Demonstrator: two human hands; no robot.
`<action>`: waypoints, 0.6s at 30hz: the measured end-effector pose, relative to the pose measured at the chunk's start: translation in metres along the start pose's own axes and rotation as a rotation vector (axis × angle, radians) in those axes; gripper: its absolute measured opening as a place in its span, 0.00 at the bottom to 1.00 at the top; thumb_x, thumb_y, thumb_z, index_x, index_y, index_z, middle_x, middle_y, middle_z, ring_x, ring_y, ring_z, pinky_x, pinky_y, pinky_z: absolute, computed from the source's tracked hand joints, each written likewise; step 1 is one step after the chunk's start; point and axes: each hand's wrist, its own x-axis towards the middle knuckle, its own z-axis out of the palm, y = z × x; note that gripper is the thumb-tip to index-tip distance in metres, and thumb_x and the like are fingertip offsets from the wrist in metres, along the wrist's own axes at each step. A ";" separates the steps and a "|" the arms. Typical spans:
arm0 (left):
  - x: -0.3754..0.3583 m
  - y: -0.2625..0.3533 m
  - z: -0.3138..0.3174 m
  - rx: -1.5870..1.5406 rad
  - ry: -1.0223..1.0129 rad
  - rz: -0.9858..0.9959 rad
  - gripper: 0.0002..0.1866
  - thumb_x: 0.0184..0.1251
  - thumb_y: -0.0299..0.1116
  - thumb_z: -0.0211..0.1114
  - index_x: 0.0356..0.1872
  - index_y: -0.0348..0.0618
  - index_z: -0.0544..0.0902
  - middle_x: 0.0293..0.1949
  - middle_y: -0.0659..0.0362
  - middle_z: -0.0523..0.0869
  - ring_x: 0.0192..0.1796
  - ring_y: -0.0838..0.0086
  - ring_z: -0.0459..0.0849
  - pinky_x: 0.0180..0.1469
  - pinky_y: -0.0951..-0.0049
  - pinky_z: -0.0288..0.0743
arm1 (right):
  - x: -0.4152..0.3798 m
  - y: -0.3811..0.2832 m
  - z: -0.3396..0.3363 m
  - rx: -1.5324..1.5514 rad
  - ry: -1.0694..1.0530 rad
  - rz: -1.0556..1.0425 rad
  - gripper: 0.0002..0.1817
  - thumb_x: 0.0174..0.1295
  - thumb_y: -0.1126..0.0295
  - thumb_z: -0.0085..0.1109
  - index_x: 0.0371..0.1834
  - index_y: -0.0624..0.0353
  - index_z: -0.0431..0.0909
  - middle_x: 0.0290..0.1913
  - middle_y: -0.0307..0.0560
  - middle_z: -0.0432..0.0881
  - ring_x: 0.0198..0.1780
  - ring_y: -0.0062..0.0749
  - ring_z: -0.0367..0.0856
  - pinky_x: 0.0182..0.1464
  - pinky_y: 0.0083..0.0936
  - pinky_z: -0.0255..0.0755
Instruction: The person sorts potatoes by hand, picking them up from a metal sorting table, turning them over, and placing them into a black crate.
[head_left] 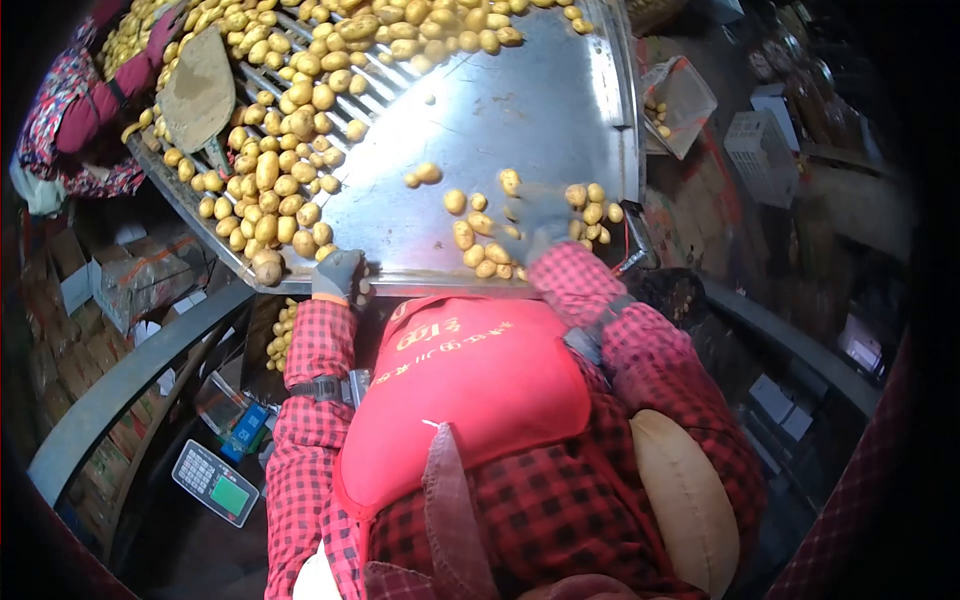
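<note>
A: The red-and-black checked cloth top [560,490] is nearest, with a bright red fabric apron [465,395] over it. And past that, the hands?

B: The right hand [540,218], in a grey glove, is over the shiny silver metal table [400,190], in among small, rounded yellow potatoes [463,235] lying loose near the front right corner. It's blurred, so I can't tell whether its fingers are apart, together or clamped on one.

A: And the left hand [340,273]?

B: Gloved in grey too, at the table's near edge, just beside the heaped yellow potatoes [265,195]. The fingers bend downward; I can't tell if they grip anything.

A: How would you handle these well?

B: I'd keep the palm low and the fingers loosely curved, guiding several together with light pressure. Round ones on smooth metal probably roll easily, and the front edge is close.

A: What's the surface like?

B: Scuffed, with bright glare on the right; metal bars show between the potatoes on the left.

A: And the room?

B: Dim and cluttered. Another person's dark red sleeve [88,115] reaches in at far left. Below are a curved grey metal rail [130,388] and a pale scale with a green screen [215,482]; a white plastic crate [760,155] stands to the right.
</note>
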 end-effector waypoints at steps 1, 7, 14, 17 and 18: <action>-0.001 0.002 0.001 -0.006 -0.002 -0.009 0.10 0.66 0.35 0.65 0.26 0.47 0.76 0.21 0.61 0.78 0.14 0.75 0.71 0.13 0.74 0.64 | 0.000 -0.017 0.007 -0.020 0.128 -0.108 0.28 0.48 0.52 0.70 0.53 0.52 0.82 0.54 0.50 0.79 0.60 0.51 0.73 0.60 0.48 0.67; 0.008 -0.003 -0.007 0.059 -0.077 0.009 0.12 0.68 0.41 0.65 0.31 0.44 0.79 0.23 0.59 0.81 0.15 0.72 0.77 0.11 0.72 0.67 | 0.009 -0.053 0.059 -0.211 0.422 -0.274 0.30 0.48 0.50 0.69 0.54 0.48 0.80 0.55 0.44 0.77 0.61 0.43 0.72 0.62 0.44 0.63; 0.004 -0.002 -0.005 0.071 -0.063 0.033 0.12 0.69 0.36 0.63 0.25 0.45 0.76 0.17 0.61 0.75 0.13 0.74 0.72 0.11 0.76 0.60 | -0.022 -0.025 0.043 -0.228 0.070 0.109 0.26 0.52 0.48 0.69 0.53 0.46 0.82 0.60 0.40 0.77 0.64 0.36 0.74 0.63 0.40 0.68; 0.003 -0.003 -0.004 0.061 -0.038 0.052 0.13 0.69 0.37 0.63 0.24 0.45 0.76 0.15 0.61 0.75 0.12 0.74 0.71 0.11 0.76 0.61 | -0.015 -0.074 0.007 -0.271 0.003 -0.063 0.27 0.57 0.47 0.65 0.58 0.44 0.79 0.65 0.43 0.74 0.69 0.37 0.70 0.68 0.43 0.65; 0.003 -0.003 -0.003 0.060 -0.039 0.053 0.13 0.69 0.37 0.63 0.24 0.45 0.76 0.16 0.61 0.75 0.12 0.74 0.71 0.11 0.76 0.61 | -0.005 -0.095 0.001 -0.310 -0.037 -0.145 0.28 0.58 0.46 0.64 0.60 0.43 0.79 0.68 0.44 0.73 0.72 0.37 0.67 0.71 0.44 0.62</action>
